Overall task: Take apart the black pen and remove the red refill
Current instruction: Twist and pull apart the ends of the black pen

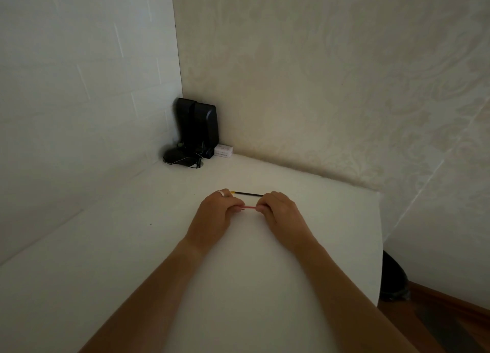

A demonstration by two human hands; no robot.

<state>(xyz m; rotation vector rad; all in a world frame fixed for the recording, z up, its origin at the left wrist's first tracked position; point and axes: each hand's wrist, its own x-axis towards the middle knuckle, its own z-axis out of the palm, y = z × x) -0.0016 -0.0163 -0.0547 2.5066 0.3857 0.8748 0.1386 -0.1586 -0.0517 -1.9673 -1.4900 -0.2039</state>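
Note:
A thin red rod, apparently the red refill [249, 207], spans the small gap between my two hands above the white table [159, 233]. My left hand [216, 213], with a ring on one finger, pinches its left end. My right hand [282, 210] pinches its right end. Just beyond my fingers a slim black pen part [248, 193] with a yellow tip at its left end lies flat on the table. Its right end is hidden behind my right hand. How far the red rod reaches inside each fist is hidden.
Two black speakers [197, 124] with a tangle of cables and a small white box [224, 151] stand in the far corner against the walls. The table's right edge [379, 246] drops to a wooden floor, where a dark object [393, 281] sits.

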